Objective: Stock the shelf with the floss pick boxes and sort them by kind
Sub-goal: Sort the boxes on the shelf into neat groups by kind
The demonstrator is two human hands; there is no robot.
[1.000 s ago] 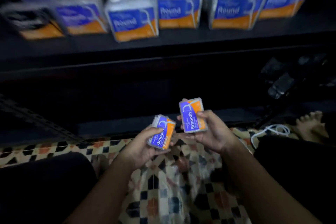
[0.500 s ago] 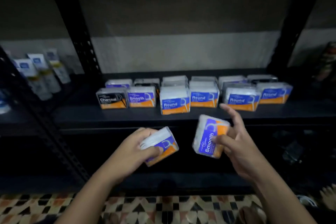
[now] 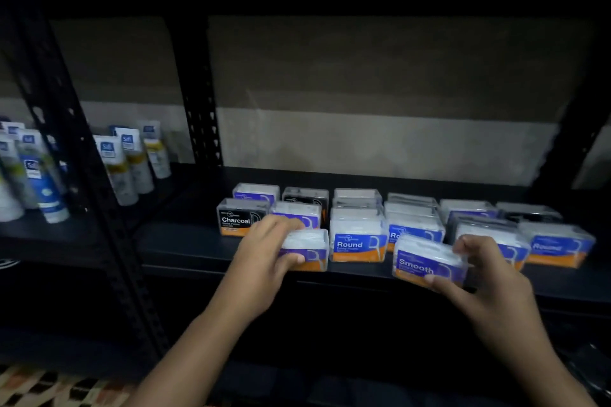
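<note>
Fingers of L hand (image 3: 264, 253) gripping box (image 3: 305, 249), R hand (image 3: 489, 277) pinching Smooth box (image 3: 426, 263)

two hands (image 3: 264, 251), two held boxes (image 3: 305, 249), about seven tubes (image 3: 114, 162)

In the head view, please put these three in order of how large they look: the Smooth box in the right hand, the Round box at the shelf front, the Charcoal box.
1. Smooth box, though it is nearest the camera.
2. Round box.
3. Charcoal box, partly hidden by the left hand.

Two bare forearms and hands (image 3: 261, 261), apparently no sleeves, rings or watch.
</note>
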